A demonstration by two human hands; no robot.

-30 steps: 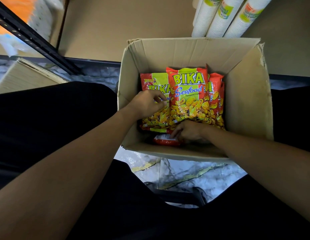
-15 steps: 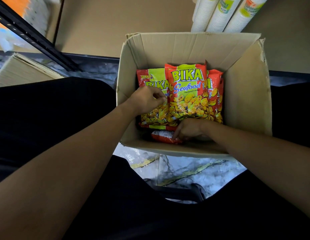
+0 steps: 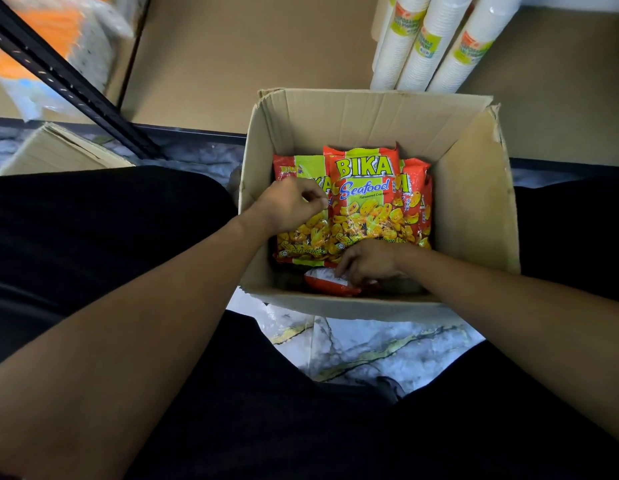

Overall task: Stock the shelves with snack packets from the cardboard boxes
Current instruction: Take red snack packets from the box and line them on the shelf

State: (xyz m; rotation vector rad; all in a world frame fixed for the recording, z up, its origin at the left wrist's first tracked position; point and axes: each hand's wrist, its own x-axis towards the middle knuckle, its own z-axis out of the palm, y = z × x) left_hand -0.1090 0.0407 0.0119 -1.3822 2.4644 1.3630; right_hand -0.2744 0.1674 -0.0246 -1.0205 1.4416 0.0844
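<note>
The cardboard box (image 3: 474, 216) sits on the marble floor (image 3: 387, 348) between the person's legs, with snack packets (image 3: 365, 202) standing upright inside. The left hand (image 3: 290, 207) curls its fingers against the left packet (image 3: 301, 237); I cannot tell whether they pinch it. The right hand (image 3: 368, 263) grips a flat packet (image 3: 330, 284) at the near wall. The packets look light, puffy and slippery, best pinched gently at the top seam.

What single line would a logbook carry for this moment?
place: cardboard box | left hand: curled at left Bika packet | right hand: touching flat packet | grips: unclear
</note>
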